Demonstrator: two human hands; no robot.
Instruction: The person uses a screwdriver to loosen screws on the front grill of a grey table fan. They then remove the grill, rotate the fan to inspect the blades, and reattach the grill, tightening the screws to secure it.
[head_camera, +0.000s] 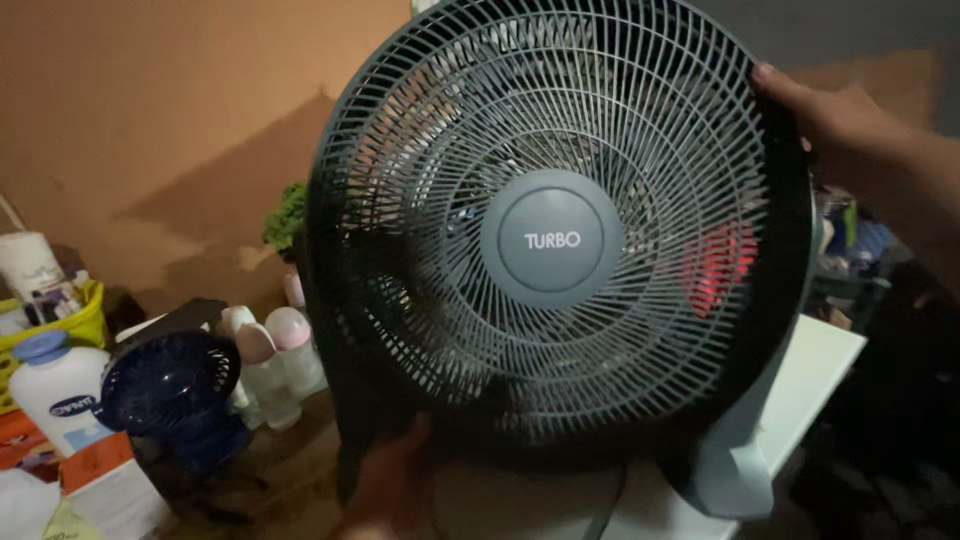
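Observation:
A large grey floor fan (560, 240) with a round wire grille and a round centre cap fills the middle of the head view, facing me. My right hand (835, 115) grips the fan's upper right rim, fingers curled over the edge. My left hand (390, 480) holds the fan low on its left side, near the base, in shadow. Part of the fan's grey stand (735, 470) shows at the lower right.
A small dark blue fan (170, 385) stands at lower left, beside a white bottle with a blue cap (55, 395), several pink-capped roll-on bottles (270, 360), a yellow basket (85, 320) and a green plant (285, 215). A white surface (815, 380) lies behind. An orange wall is at the back.

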